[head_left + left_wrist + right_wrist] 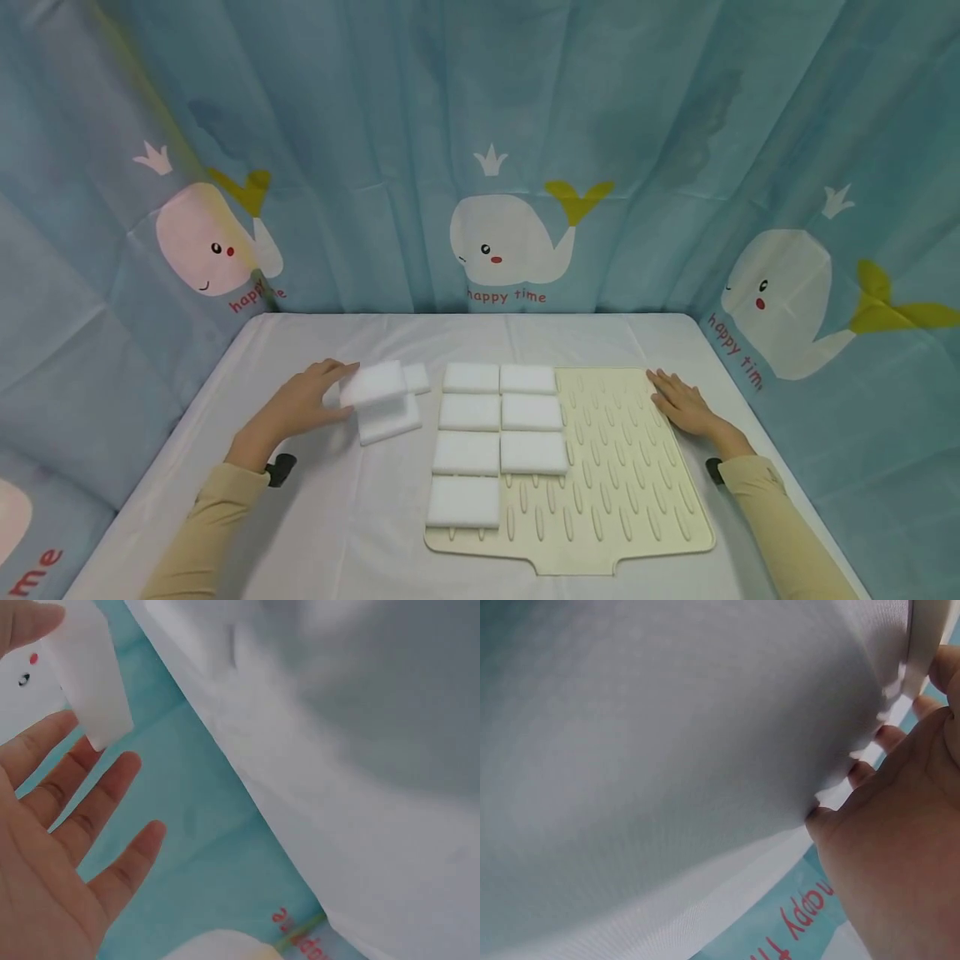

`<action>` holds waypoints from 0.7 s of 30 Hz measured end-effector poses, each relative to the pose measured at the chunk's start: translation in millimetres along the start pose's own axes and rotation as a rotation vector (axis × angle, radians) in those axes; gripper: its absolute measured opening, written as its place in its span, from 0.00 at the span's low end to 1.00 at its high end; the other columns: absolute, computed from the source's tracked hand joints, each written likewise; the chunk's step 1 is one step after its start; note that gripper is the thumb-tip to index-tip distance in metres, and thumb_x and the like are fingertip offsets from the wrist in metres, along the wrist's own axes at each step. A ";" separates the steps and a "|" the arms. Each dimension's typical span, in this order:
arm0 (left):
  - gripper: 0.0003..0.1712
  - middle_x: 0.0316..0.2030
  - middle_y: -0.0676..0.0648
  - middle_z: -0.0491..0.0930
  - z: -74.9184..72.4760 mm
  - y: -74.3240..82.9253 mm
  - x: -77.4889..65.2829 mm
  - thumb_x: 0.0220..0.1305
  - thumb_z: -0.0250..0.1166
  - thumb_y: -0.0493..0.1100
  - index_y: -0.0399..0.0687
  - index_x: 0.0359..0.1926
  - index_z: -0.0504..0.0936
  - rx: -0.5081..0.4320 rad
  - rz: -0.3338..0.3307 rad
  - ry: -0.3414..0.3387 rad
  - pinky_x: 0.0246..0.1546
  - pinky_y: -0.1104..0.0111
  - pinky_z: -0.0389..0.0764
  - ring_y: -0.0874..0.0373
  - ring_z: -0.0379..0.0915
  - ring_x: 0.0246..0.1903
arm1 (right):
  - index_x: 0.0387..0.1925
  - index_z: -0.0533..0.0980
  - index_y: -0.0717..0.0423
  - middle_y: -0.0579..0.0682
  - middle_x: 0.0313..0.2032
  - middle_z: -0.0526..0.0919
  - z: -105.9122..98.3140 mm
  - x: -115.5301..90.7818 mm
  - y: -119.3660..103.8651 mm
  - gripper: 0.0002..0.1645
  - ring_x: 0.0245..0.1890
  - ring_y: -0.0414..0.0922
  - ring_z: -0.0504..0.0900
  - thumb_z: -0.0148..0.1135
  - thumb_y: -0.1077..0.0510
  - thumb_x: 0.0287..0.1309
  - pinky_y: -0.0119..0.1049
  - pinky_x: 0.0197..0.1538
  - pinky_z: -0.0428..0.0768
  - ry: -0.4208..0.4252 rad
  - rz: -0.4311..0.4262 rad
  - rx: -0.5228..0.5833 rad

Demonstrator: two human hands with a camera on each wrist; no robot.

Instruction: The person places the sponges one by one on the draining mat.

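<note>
My left hand [302,400] pinches a white sponge block [372,382] between thumb and fingers at the left of the mat. In the left wrist view the thumb and fingertips meet the faces of this sponge [94,682], while the other fingers are spread. Under and behind it, a white sponge [390,419] and another sponge [417,379] lie on the table. The cream ridged mat [622,500] carries several white sponges in two columns on its left side. My right hand [686,405] rests at the mat's upper right edge, its thumb touching the rim in the right wrist view.
A white cloth [330,533] covers the table. Blue curtains [360,208] with printed whales stand behind and at both sides. The mat has a short tab [574,567] at its near edge. Ridges show on its right part.
</note>
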State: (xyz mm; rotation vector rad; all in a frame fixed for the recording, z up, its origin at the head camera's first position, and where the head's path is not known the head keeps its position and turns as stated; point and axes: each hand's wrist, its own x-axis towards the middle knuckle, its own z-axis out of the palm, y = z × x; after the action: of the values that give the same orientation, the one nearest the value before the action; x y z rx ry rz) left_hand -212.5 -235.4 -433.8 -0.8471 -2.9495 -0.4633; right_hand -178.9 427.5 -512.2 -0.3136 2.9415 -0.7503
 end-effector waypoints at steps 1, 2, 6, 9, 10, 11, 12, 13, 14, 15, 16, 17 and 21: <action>0.40 0.54 0.40 0.71 1.6 4.2 2.2 0.53 0.68 0.54 0.45 0.65 0.66 0.000 0.014 0.002 0.50 0.47 0.71 0.43 0.69 0.52 | 0.70 0.50 0.62 0.70 0.68 0.47 -0.3 0.4 -0.1 0.34 0.66 0.73 0.40 0.41 0.50 0.70 0.73 0.58 0.36 -0.001 -0.001 -0.003; 0.41 0.53 0.41 0.72 2.8 8.8 4.5 0.52 0.68 0.54 0.45 0.65 0.67 0.000 0.030 0.006 0.50 0.48 0.71 0.44 0.69 0.51 | 0.70 0.50 0.62 0.70 0.68 0.47 -0.6 0.7 0.0 0.34 0.66 0.72 0.40 0.41 0.50 0.70 0.73 0.58 0.36 -0.001 -0.001 -0.003; 0.41 0.51 0.44 0.73 7.0 26.5 12.4 0.50 0.69 0.55 0.47 0.64 0.68 0.011 0.094 0.022 0.49 0.51 0.73 0.47 0.71 0.49 | 0.70 0.49 0.61 0.69 0.68 0.46 -2.0 2.2 -0.3 0.34 0.66 0.72 0.40 0.41 0.50 0.70 0.73 0.58 0.35 -0.001 -0.001 -0.005; 0.40 0.51 0.44 0.73 9.8 38.9 16.9 0.51 0.67 0.57 0.48 0.63 0.69 0.029 0.133 0.020 0.48 0.52 0.73 0.49 0.71 0.48 | 0.70 0.50 0.61 0.69 0.68 0.46 -2.8 3.0 -1.1 0.34 0.66 0.72 0.40 0.41 0.50 0.70 0.73 0.58 0.35 -0.002 0.001 0.001; 0.40 0.52 0.44 0.73 11.2 42.5 18.1 0.51 0.67 0.57 0.48 0.64 0.68 0.038 0.142 0.017 0.47 0.53 0.73 0.49 0.71 0.48 | 0.70 0.49 0.61 0.69 0.68 0.46 -2.9 3.3 -1.3 0.34 0.66 0.72 0.40 0.41 0.50 0.70 0.73 0.58 0.35 -0.004 0.001 0.001; 0.40 0.52 0.44 0.73 12.3 46.3 19.2 0.51 0.66 0.58 0.48 0.64 0.68 0.040 0.151 0.013 0.47 0.53 0.73 0.49 0.71 0.48 | 0.70 0.49 0.61 0.69 0.68 0.46 -2.8 3.5 -1.6 0.34 0.66 0.72 0.40 0.41 0.50 0.70 0.73 0.58 0.35 -0.005 0.001 0.002; 0.41 0.52 0.44 0.73 13.8 50.1 20.5 0.51 0.66 0.58 0.47 0.64 0.68 0.042 0.160 0.009 0.47 0.53 0.73 0.49 0.71 0.48 | 0.70 0.49 0.61 0.69 0.68 0.46 -2.6 3.7 -1.7 0.34 0.66 0.72 0.40 0.41 0.50 0.70 0.73 0.58 0.35 -0.005 0.001 0.004; 0.41 0.52 0.44 0.72 15.3 53.8 21.8 0.51 0.66 0.58 0.47 0.64 0.68 0.040 0.167 0.005 0.47 0.53 0.73 0.49 0.71 0.48 | 0.70 0.49 0.61 0.69 0.68 0.46 -2.4 3.7 -1.8 0.34 0.66 0.72 0.40 0.41 0.50 0.70 0.73 0.58 0.35 -0.005 0.002 0.008; 0.41 0.52 0.44 0.72 17.0 57.5 22.9 0.51 0.66 0.59 0.47 0.64 0.68 0.038 0.175 0.002 0.47 0.53 0.73 0.49 0.71 0.48 | 0.70 0.49 0.61 0.69 0.68 0.46 -1.9 3.7 -1.7 0.34 0.66 0.72 0.40 0.41 0.50 0.70 0.73 0.58 0.35 -0.004 0.002 0.011; 0.41 0.52 0.44 0.72 19.0 61.0 23.9 0.51 0.66 0.59 0.47 0.63 0.68 0.036 0.181 0.000 0.47 0.54 0.73 0.50 0.71 0.48 | 0.70 0.49 0.61 0.69 0.68 0.46 -1.4 3.5 -1.4 0.34 0.66 0.72 0.40 0.41 0.50 0.70 0.73 0.58 0.35 -0.003 0.001 0.011; 0.40 0.52 0.45 0.72 20.8 64.8 24.8 0.51 0.66 0.59 0.47 0.63 0.69 0.031 0.188 -0.003 0.47 0.54 0.73 0.50 0.71 0.48 | 0.70 0.49 0.61 0.69 0.68 0.46 -0.7 3.2 -1.0 0.33 0.66 0.72 0.40 0.41 0.51 0.70 0.73 0.58 0.35 -0.001 0.001 0.010; 0.40 0.51 0.45 0.73 22.9 68.6 25.9 0.51 0.66 0.60 0.47 0.62 0.70 0.025 0.197 -0.003 0.47 0.55 0.73 0.51 0.71 0.48 | 0.70 0.49 0.61 0.70 0.68 0.46 -0.1 2.6 -0.6 0.33 0.66 0.73 0.40 0.41 0.51 0.70 0.73 0.58 0.35 0.000 0.001 0.011; 0.37 0.50 0.48 0.73 31.5 83.0 29.5 0.51 0.66 0.61 0.50 0.60 0.72 0.023 0.229 0.006 0.51 0.56 0.71 0.52 0.71 0.49 | 0.70 0.49 0.62 0.70 0.68 0.46 1.7 0.6 0.5 0.33 0.66 0.73 0.40 0.41 0.51 0.70 0.73 0.58 0.34 0.003 0.005 0.010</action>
State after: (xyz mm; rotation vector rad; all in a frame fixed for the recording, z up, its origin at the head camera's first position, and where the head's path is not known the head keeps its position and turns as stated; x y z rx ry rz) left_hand -192.7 -144.0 -437.7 -1.1595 -2.7981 -0.4163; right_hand -179.4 426.9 -514.0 -0.3049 2.9390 -0.7657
